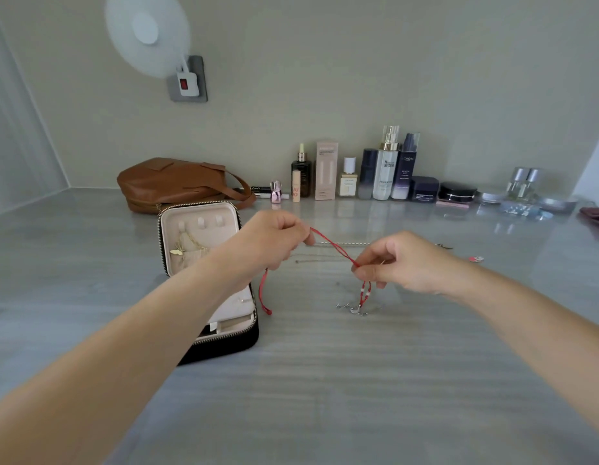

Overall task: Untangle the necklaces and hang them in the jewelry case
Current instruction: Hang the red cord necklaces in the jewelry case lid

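A red cord necklace [332,245] stretches between my two hands above the table. My left hand [269,239] pinches one end, and a loose red tail hangs below it beside the case. My right hand [397,261] pinches the cord lower down, where beaded red strands dangle into a small silver tangle [353,308] on the table. The jewelry case [204,276] lies open at the left, its pale lid upright with a gold butterfly necklace [182,248] hanging inside. Thin silver chains [325,260] lie on the table behind my hands.
A brown leather bag [177,184] lies behind the case. A row of cosmetic bottles and jars [382,172] lines the back wall. A small pink charm [476,259] lies to the right of my right hand. A white fan [147,31] is mounted on the wall.
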